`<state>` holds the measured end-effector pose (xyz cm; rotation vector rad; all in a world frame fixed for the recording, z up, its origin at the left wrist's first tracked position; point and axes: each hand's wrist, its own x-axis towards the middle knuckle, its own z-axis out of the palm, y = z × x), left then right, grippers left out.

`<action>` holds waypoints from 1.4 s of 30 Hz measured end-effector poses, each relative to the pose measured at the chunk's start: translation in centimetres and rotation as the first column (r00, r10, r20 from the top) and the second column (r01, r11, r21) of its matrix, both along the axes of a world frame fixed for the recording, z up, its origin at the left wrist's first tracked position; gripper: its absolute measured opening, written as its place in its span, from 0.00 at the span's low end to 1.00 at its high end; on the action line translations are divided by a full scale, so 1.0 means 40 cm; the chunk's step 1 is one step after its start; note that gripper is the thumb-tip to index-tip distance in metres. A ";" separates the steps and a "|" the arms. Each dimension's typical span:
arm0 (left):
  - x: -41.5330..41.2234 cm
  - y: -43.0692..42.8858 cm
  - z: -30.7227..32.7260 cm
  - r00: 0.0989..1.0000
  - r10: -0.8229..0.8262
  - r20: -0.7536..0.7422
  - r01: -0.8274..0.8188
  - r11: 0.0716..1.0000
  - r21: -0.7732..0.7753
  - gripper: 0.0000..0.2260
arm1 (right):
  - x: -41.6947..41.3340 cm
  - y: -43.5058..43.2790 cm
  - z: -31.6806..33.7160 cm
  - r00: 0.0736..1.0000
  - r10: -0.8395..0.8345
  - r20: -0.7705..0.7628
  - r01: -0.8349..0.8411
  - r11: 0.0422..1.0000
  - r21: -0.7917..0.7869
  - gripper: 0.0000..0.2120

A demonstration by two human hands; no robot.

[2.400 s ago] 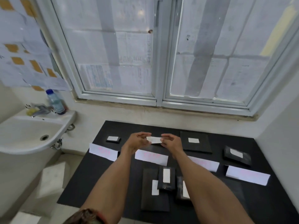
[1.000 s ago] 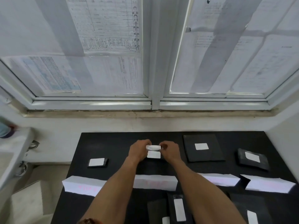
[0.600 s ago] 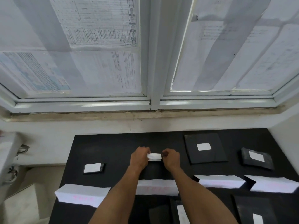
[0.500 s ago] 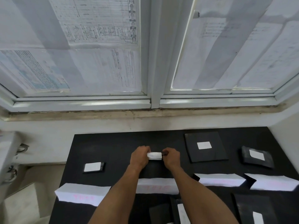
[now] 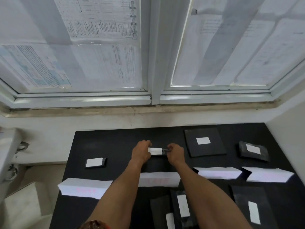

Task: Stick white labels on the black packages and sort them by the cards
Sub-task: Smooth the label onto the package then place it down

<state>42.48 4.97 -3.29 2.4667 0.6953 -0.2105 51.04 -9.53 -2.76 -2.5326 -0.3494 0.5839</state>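
Both hands grip one small package (image 5: 164,152) by its ends, left hand (image 5: 142,153) and right hand (image 5: 175,154) curled round it, its white label (image 5: 154,151) facing up between them. Behind, a papered window (image 5: 153,63) fills the wall above a black table (image 5: 115,142). Four white cards (image 5: 85,187) stand in a row across the table. The package is held low just beyond the second card (image 5: 159,179); whether it touches the table cannot be told. Beyond the third card lies a flat package (image 5: 212,150), beyond the fourth a crumpled package (image 5: 242,152) and beyond the first a tiny package (image 5: 104,161), each labelled. More labelled packages (image 5: 252,199) wait at the near edge by the forearms. A sink (image 5: 9,142) edges in at far left.

By appearances the sort is partly done and this package is bound for the spot behind the second card. The risks are small but real. Both wrists hang just above that card, so a careless pull back could knock it flat or out of line. A label not pressed down at its corners could lift or crease as the fingers slide off. The cards' pink writing, too blurred to read, leaves no check that this is the right slot.
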 end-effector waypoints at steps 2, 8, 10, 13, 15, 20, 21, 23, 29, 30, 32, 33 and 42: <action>-0.012 -0.014 0.015 1.000 0.013 0.005 -0.014 1.000 0.016 0.15 | -0.010 -0.023 0.017 1.000 0.009 0.022 -0.009 1.000 -0.003 0.14; -0.036 -0.116 0.076 0.996 0.048 0.069 -0.051 0.998 0.031 0.13 | -0.036 -0.135 0.064 1.000 -0.003 0.003 0.003 0.999 0.032 0.14; -0.052 -0.166 0.099 0.994 0.055 0.099 -0.060 0.997 0.044 0.13 | -0.048 -0.181 0.082 1.000 -0.010 0.001 0.010 0.999 0.037 0.14; -0.100 -0.256 0.121 0.988 0.091 0.126 -0.093 0.996 0.011 0.13 | -0.079 -0.265 0.105 1.000 0.006 -0.002 -0.006 1.000 0.028 0.14; -0.144 -0.323 0.134 0.988 0.124 0.094 -0.125 0.992 0.005 0.11 | -0.112 -0.326 0.120 1.000 0.019 -0.016 -0.019 0.999 0.032 0.14; -0.275 -0.500 0.099 0.956 0.268 -0.118 -0.280 0.955 -0.095 0.12 | -0.227 -0.458 0.128 0.987 0.101 -0.122 -0.097 0.994 0.042 0.19; -0.302 -0.536 0.080 0.946 0.275 -0.173 -0.297 0.948 -0.116 0.12 | -0.249 -0.483 0.124 0.974 0.142 -0.175 -0.139 0.990 0.028 0.21; -0.348 -0.609 0.058 0.906 0.321 -0.276 -0.376 0.911 -0.172 0.12 | -0.283 -0.525 0.111 0.939 0.211 -0.271 -0.217 0.976 0.007 0.24; -0.413 -0.767 0.030 0.672 0.626 -0.397 -0.701 0.363 -0.614 0.06 | -0.335 -0.571 0.078 0.894 0.279 -0.351 -0.284 0.958 0.039 0.26; -0.415 -0.776 0.026 0.633 0.661 -0.403 -0.704 0.277 -0.654 0.05 | -0.335 -0.573 0.077 0.889 0.280 -0.363 -0.286 0.958 0.040 0.28; -0.403 -0.772 0.018 0.582 0.702 -0.411 -0.709 0.191 -0.679 0.05 | -0.316 -0.568 0.069 0.877 0.295 -0.379 -0.306 0.952 0.031 0.33; -0.394 -0.766 0.020 0.563 0.712 -0.420 -0.720 0.172 -0.672 0.05 | -0.304 -0.561 0.064 0.874 0.299 -0.382 -0.316 0.949 0.021 0.34; -0.374 -0.729 -0.040 0.422 0.773 -0.474 -0.778 0.041 -0.627 0.04 | -0.268 -0.533 0.003 0.898 0.257 -0.356 -0.280 0.960 -0.014 0.41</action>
